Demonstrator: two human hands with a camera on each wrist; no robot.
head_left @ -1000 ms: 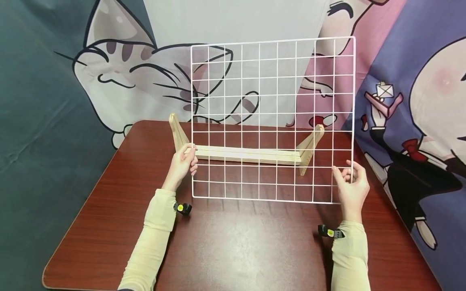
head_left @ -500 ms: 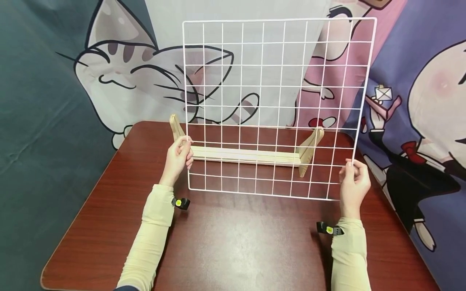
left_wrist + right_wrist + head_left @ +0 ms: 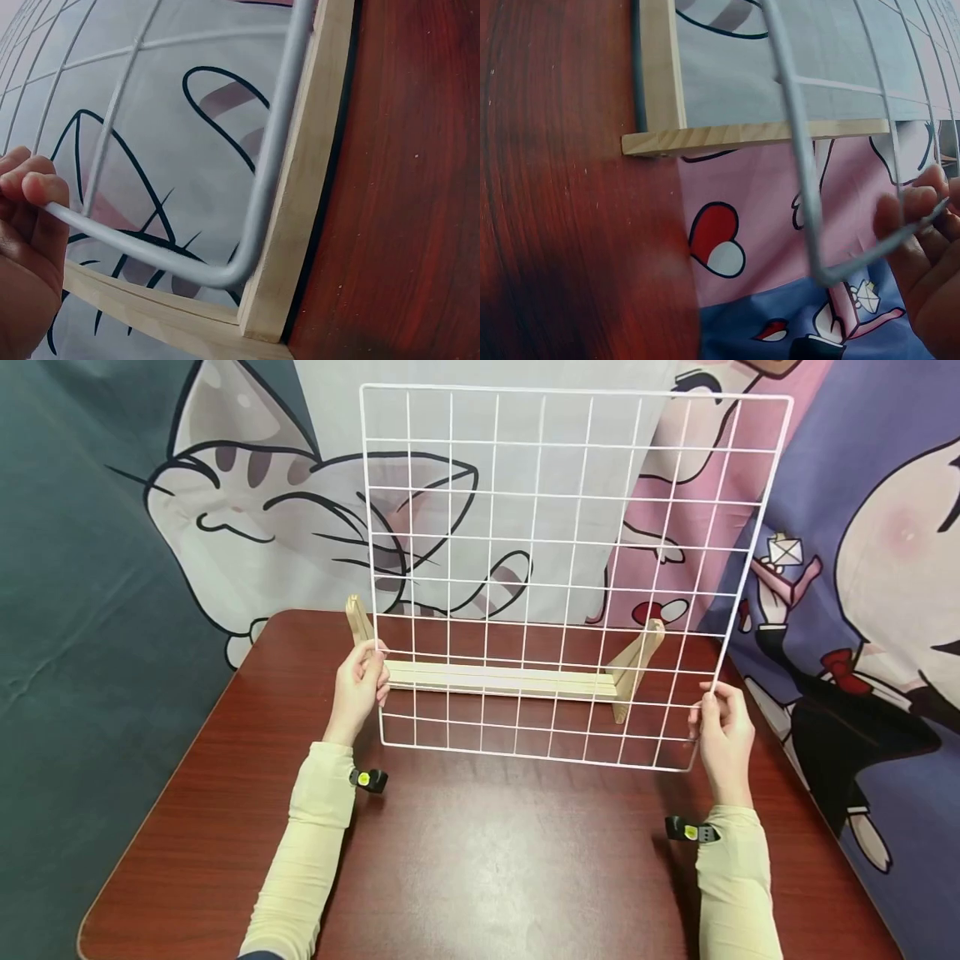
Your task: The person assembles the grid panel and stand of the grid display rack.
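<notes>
– Head view says both hands are busy: left hand (image 3: 352, 693) gripping the left edge of the white wire grid (image 3: 529, 583), right hand (image 3: 724, 728) pinching the right edge. Neither one's let go. What changed tho?

– Grid, mostly. A second back it sat lower and its left edge was further right. Now the top's up higher and looks wider than the bottom, so I'd guess it's leaning toward the near side. Also the right thumb was poking out left of the rim, now it's tucked in at the edge.

– Where's the grid vs the wood?

– Near side of the wooden stand (image 3: 502, 681), held up in front of it. Looks off the surface (image 3: 487, 852) to me. Couldn't swear whether it touches the wood, even from the wrist views. Stand hasn't budged.

– So what's that mean for the job?

– My read: firmer two-handed control, but the grid's only being held, not set on anything. Uneven tilt is what I'd watch.

– And past that?

– Cartoon cat backdrop (image 3: 262, 568) beyond the far edge.
</notes>
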